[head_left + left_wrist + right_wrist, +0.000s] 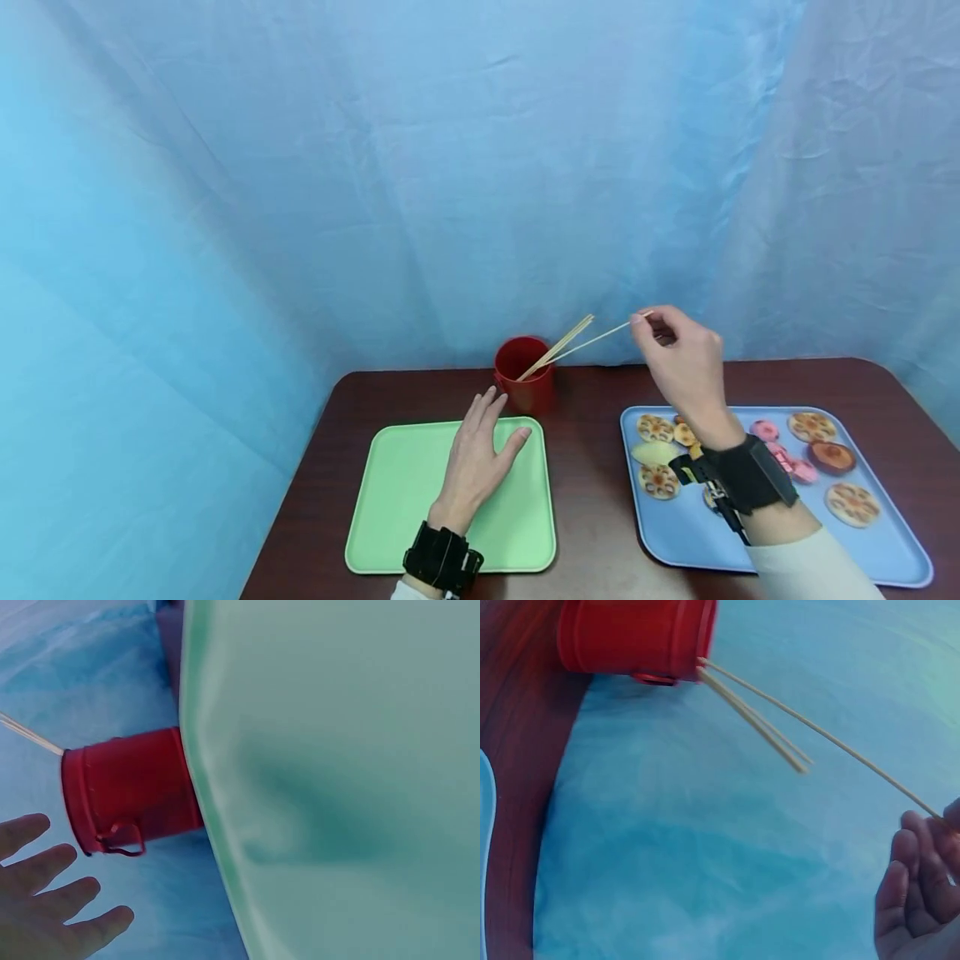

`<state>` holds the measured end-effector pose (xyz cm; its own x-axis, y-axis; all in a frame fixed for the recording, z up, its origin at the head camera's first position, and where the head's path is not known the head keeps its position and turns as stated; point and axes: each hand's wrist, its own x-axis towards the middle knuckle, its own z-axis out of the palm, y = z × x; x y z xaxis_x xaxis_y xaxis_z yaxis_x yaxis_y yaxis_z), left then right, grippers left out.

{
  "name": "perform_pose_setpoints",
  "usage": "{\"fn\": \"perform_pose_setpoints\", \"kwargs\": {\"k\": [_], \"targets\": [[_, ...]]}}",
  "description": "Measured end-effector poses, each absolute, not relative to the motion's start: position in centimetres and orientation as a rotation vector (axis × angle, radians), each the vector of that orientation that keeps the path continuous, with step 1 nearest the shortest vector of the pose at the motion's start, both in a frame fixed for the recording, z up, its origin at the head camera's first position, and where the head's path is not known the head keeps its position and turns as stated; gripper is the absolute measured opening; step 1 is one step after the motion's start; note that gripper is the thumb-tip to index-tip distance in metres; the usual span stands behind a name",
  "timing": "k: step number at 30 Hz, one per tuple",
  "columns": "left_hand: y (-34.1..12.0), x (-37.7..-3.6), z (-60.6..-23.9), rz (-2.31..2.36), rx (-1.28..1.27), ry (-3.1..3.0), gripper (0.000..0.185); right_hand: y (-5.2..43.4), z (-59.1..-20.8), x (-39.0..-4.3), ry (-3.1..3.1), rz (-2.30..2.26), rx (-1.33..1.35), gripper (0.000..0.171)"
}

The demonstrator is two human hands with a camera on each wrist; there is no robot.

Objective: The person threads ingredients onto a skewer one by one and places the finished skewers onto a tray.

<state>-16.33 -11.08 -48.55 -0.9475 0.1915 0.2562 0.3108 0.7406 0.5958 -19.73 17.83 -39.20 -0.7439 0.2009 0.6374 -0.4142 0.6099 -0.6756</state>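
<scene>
My right hand [681, 354] pinches the upper end of a thin wooden skewer [592, 340] between thumb and fingertips. The skewer slants down to the rim of a red metal bucket [534, 396] at the back of the table. Several more skewers [761, 729] lean out of the bucket, toward the right hand. Over the green tray [386, 500] my left hand [474, 458] is spread with straight fingers, holding nothing. In the left wrist view its fingers [64, 900] are near the bucket's mouth and small handle [124, 838].
A blue tray [697, 542] on the right carries several toy food pieces, among them round slices [852, 504], a brown-rimmed piece [831, 457] and pink pieces [765, 430]. The right forearm passes over it. A blue curtain [465, 183] hangs behind the dark wooden table [588, 467].
</scene>
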Motion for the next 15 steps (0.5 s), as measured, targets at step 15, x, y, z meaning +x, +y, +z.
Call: {"fn": "perform_pose_setpoints", "kwargs": {"k": [15], "targets": [[-7.9,-15.2,-45.7,-1.526,-0.525,-2.522,0.053,18.4,-39.9,-13.4,-1.792,1.309,0.454,0.018]]}}
